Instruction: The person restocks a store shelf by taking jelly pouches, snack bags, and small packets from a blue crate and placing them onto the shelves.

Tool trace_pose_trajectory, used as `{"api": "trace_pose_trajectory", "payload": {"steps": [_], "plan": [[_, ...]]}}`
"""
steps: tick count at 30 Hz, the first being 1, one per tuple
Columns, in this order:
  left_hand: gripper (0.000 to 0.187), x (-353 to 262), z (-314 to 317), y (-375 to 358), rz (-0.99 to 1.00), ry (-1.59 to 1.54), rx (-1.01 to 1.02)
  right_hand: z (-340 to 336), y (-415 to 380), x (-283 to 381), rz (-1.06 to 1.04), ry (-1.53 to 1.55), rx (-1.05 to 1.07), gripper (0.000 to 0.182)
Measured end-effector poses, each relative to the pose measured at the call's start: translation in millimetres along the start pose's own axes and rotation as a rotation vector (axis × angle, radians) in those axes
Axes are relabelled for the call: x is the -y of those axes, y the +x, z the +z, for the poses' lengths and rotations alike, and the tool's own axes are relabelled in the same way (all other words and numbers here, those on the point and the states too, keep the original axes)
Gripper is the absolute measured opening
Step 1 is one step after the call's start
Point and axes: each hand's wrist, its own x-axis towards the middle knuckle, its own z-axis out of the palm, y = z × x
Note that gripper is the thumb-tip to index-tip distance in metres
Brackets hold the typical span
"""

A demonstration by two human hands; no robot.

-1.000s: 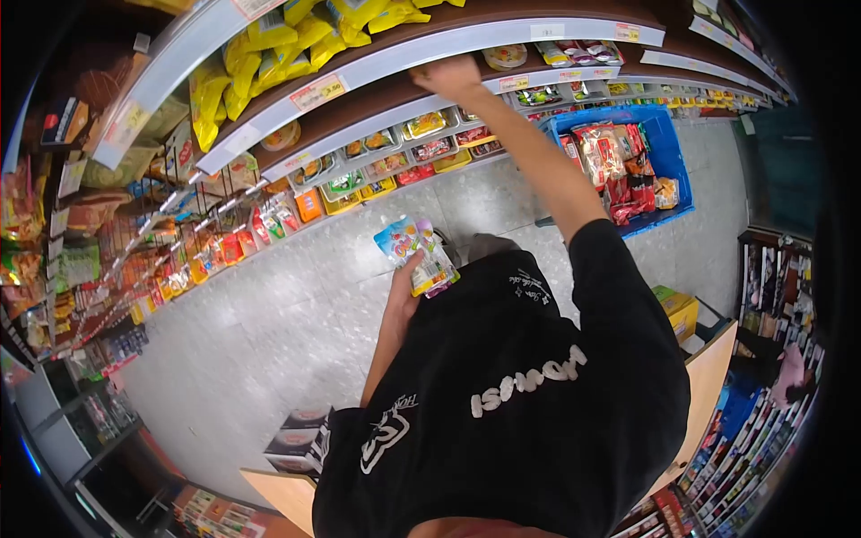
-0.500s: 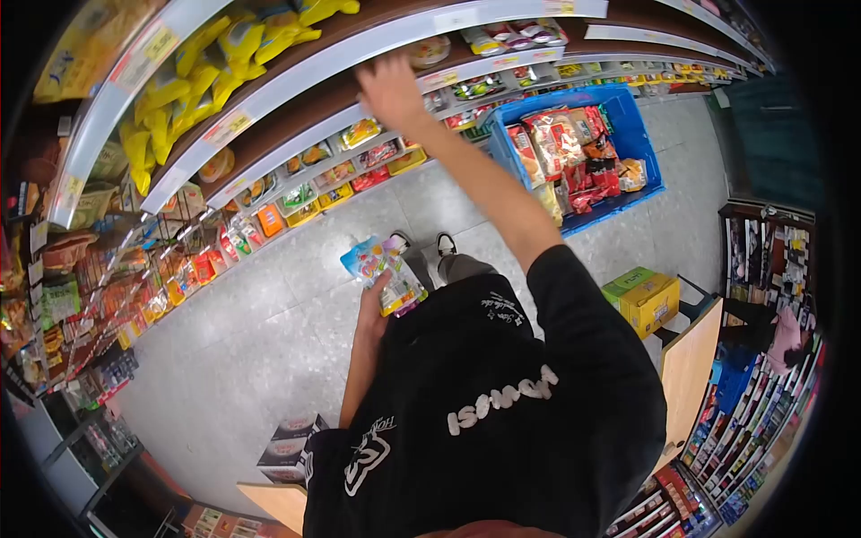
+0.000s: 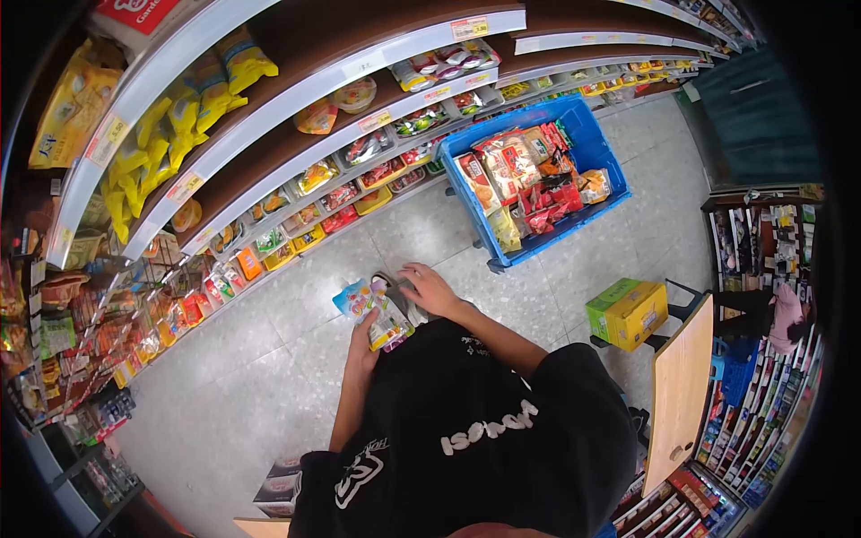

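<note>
My left hand [image 3: 362, 335] grips a few colourful snack packets [image 3: 387, 323] at waist height in front of my black shirt. One packet has a light blue top, and the others show white, purple and yellow. Just right of them is my right hand [image 3: 430, 290], with its fingers apart and nothing in it, fingertips close to the packets' upper edge. Ahead, a round clear-lidded cup [image 3: 356, 93] and an orange-coloured tub [image 3: 316, 117] stand on the brown shelf [image 3: 269, 134].
A blue crate [image 3: 558, 231] of bagged snacks stands on the floor ahead to the right. Yellow bags [image 3: 184, 121] lie on the left shelf. A yellow-green carton [image 3: 628, 314] is beside a wooden board [image 3: 679, 394]. Far right, a person in pink [image 3: 787, 318] is near other shelves.
My right hand has come down from the shelf to beside the packets. The orange-coloured tub now shows next to the cup. The view has shifted; my left hand still holds the packets.
</note>
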Motion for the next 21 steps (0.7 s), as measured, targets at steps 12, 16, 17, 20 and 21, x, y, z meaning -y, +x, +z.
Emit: {"api": "trace_pose_trajectory", "payload": {"steps": [12,16,17,20,21], "plan": [[0.032,5,34,39,-0.15,0.143,0.187,-75,-98,-58,0.286,-0.045,0.02,0.03],[0.03,5,50,26,-0.149,0.212,0.142,-121,-116,-104,0.198,-0.239,-0.07,0.032],[0.031,9,53,24,-0.13,0.186,0.138,-136,-119,-122,0.253,-0.358,-0.137,0.032],[0.032,39,61,29,-0.119,0.138,0.093,-186,-128,-173,0.407,-0.545,-0.274,0.03],[0.033,51,64,34,-0.114,0.122,0.046,-199,-129,-188,0.497,-0.603,-0.351,0.028]]}}
